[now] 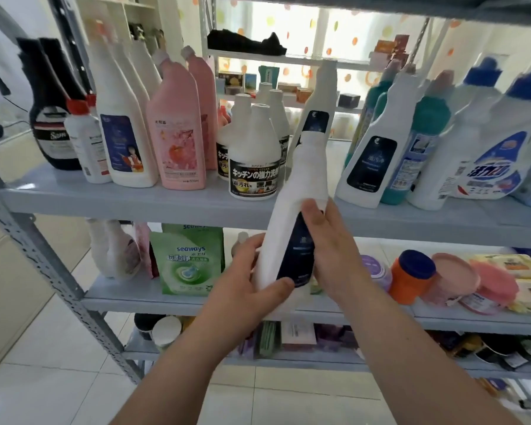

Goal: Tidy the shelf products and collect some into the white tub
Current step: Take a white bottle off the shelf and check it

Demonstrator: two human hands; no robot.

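Pink glossy bottle [175, 133] upright on grey metal shelf [105, 199]. Left hand [246, 271] wraps base of slim white tapered plastic bottle [288, 216], tilted before shelf edge; right hand [331, 250] fingers together, curled round its dark-labelled side.

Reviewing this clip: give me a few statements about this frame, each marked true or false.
1. The left hand and the right hand both hold the white bottle with the dark label. True.
2. The white bottle stands upright on the upper shelf. False: it is held tilted in front of the shelf, off its surface.
3. A green pouch sits on the shelf below the pink bottles. True.
4. The orange jar has a red lid. False: its lid is dark blue.
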